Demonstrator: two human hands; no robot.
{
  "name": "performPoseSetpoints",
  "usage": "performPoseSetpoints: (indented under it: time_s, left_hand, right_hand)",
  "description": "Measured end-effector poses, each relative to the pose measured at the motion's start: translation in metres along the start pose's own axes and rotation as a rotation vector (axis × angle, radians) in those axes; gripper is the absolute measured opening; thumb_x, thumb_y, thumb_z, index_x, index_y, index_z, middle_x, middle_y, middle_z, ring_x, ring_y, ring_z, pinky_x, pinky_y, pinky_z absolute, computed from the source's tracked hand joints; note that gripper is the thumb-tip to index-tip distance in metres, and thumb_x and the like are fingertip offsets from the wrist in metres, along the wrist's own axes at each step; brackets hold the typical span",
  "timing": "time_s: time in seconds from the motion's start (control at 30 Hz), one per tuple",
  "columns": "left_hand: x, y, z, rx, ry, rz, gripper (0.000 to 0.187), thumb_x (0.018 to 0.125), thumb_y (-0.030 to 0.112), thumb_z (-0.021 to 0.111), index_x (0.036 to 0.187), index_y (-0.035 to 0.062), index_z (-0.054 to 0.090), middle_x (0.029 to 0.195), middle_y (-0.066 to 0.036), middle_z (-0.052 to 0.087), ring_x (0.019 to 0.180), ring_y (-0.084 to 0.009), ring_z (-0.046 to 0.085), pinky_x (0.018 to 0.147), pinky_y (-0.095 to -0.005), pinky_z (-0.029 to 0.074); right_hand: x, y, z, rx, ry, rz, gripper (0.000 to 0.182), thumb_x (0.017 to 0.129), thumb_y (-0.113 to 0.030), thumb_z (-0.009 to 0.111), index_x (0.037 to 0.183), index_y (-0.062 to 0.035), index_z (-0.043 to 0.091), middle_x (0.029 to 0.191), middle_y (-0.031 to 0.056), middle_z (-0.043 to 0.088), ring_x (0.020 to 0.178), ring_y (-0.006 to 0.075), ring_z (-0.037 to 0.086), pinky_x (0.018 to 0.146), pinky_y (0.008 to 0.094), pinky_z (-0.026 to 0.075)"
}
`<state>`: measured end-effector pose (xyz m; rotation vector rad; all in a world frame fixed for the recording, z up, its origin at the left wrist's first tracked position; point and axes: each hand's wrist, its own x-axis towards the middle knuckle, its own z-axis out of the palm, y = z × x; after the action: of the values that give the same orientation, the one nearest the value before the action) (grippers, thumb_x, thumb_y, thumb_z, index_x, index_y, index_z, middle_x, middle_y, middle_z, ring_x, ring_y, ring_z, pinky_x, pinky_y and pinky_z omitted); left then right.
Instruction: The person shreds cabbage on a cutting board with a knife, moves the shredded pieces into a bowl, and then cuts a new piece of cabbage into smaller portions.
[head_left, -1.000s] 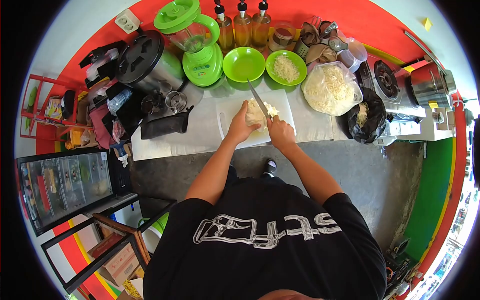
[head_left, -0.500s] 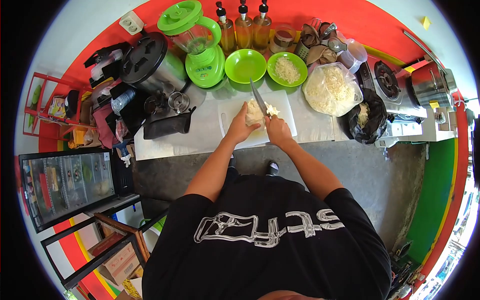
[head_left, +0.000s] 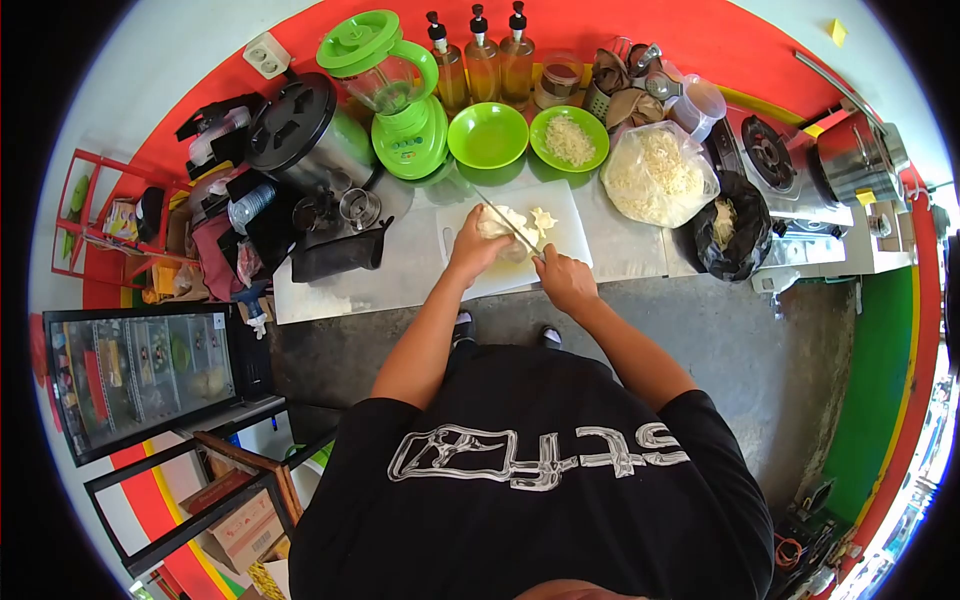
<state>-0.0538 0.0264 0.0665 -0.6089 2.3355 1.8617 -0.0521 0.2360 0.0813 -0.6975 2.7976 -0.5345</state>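
Two hands work on the white cutting board (head_left: 560, 235) on the counter (head_left: 620, 255): left hand (head_left: 475, 252) steadies the cabbage (head_left: 503, 222); right hand (head_left: 565, 280) grips the knife (head_left: 508, 227), blade laid across it.

white cutting board (head_left: 560, 235), pale cabbage (head_left: 500, 222), green bowls (head_left: 487, 135) (glossy), red wall (head_left: 700, 40)

You are standing at a pale counter (head_left: 400, 265). Lying on it in front of you is a white cutting board (head_left: 565, 235). Sitting behind the board are an empty green bowl (head_left: 487, 135) and a green bowl of shreds (head_left: 569, 139), with a green blender (head_left: 395, 95) to their left. A clear bag of shreds (head_left: 657, 175) and a black bag (head_left: 735, 235) are resting to the right.
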Motion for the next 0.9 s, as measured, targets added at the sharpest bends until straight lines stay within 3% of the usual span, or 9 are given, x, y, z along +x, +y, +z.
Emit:
performPoseSetpoints:
  time_s: [0.13, 0.2, 0.5, 0.6, 0.77, 0.9]
  left_hand:
    - [-0.003, -0.003, -0.01, -0.11, -0.068, -0.069, 0.095, 0.077, 0.016, 0.084, 0.153, -0.0043, 0.031, 0.138, -0.019, 0.058, 0.121, -0.0254, 0.06, 0.1, -0.0342, 0.049]
    - [-0.005, -0.002, -0.008, -0.121, -0.084, -0.069, 0.096, 0.076, 0.015, 0.085, 0.153, -0.0043, 0.031, 0.137, -0.019, 0.058, 0.12, -0.0252, 0.061, 0.1, -0.0342, 0.049]
    - [-0.017, 0.034, -0.027, 0.098, 0.029, -0.029, 0.085, 0.073, 0.013, 0.087, 0.145, -0.0034, 0.045, 0.131, -0.016, 0.064, 0.115, -0.022, 0.064, 0.098, -0.0329, 0.051]
    - [-0.012, 0.031, -0.028, 0.066, 0.029, -0.021, 0.087, 0.072, 0.013, 0.088, 0.146, -0.0027, 0.044, 0.132, -0.017, 0.063, 0.116, -0.023, 0.064, 0.099, -0.0338, 0.051]
    - [-0.014, 0.031, -0.024, 0.211, -0.028, 0.06, 0.101, 0.076, 0.012, 0.086, 0.157, 0.0005, 0.026, 0.144, -0.019, 0.054, 0.126, -0.0248, 0.057, 0.105, -0.0348, 0.047]
    - [-0.017, 0.033, -0.025, 0.17, -0.115, 0.004, 0.103, 0.076, 0.01, 0.086, 0.158, 0.0015, 0.024, 0.144, -0.019, 0.054, 0.126, -0.0247, 0.057, 0.106, -0.035, 0.046]
  right_hand:
    - [-0.016, 0.005, 0.011, 0.017, 0.073, -0.073, 0.032, 0.104, -0.035, 0.049, 0.098, -0.0037, 0.049, 0.072, 0.0198, 0.068, 0.068, 0.0385, 0.069, 0.059, 0.0497, 0.055]
    - [-0.022, 0.007, 0.012, -0.025, 0.011, -0.04, 0.032, 0.105, -0.035, 0.048, 0.098, -0.0034, 0.049, 0.076, 0.0192, 0.068, 0.068, 0.038, 0.069, 0.059, 0.05, 0.056]
    - [-0.053, 0.025, -0.017, -0.09, -0.081, -0.017, 0.034, 0.104, -0.036, 0.047, 0.097, -0.0024, 0.05, 0.077, 0.0191, 0.07, 0.07, 0.0389, 0.07, 0.062, 0.0511, 0.056]
    - [-0.059, 0.032, -0.014, -0.08, -0.115, -0.001, 0.036, 0.104, -0.036, 0.048, 0.097, -0.0014, 0.052, 0.075, 0.0202, 0.07, 0.071, 0.0397, 0.07, 0.063, 0.0514, 0.056]
    - [-0.064, 0.03, -0.025, -0.054, -0.18, 0.041, 0.036, 0.104, -0.036, 0.047, 0.098, -0.0006, 0.052, 0.075, 0.0209, 0.07, 0.071, 0.0402, 0.07, 0.064, 0.0513, 0.056]
    - [-0.07, 0.025, -0.041, -0.076, -0.23, 0.016, 0.036, 0.105, -0.036, 0.046, 0.099, -0.001, 0.052, 0.075, 0.0202, 0.07, 0.072, 0.0398, 0.071, 0.065, 0.0502, 0.057]
